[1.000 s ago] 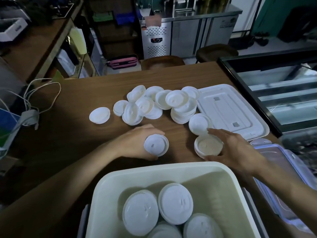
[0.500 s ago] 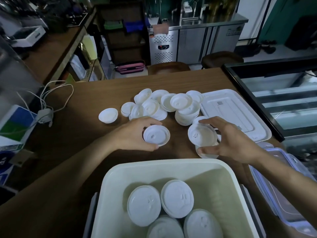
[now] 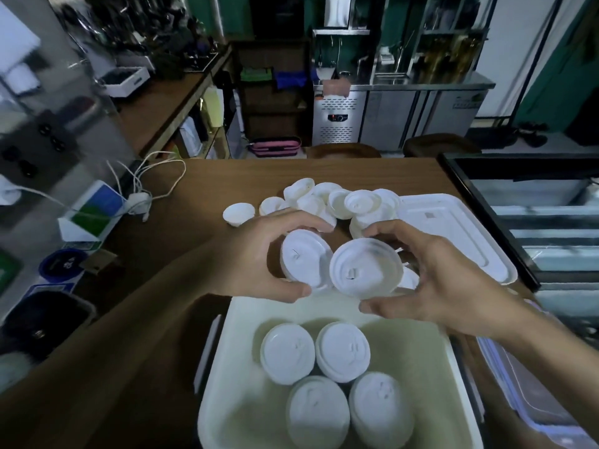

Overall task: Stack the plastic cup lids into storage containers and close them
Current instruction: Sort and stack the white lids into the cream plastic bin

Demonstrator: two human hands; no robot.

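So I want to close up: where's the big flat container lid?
The container lid lies flat on the table, right of centre in the head view, between the loose cup lids and the glass case.

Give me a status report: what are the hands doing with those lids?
Left hand grips one lid stack, right hand a second lid, side by side over the white container's far rim. Four stacks inside. Nothing in the way.

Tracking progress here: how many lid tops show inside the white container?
4 in the white container: back-left lid, back-right lid, front-left lid, front-right lid. More may lie stacked hidden beneath them.
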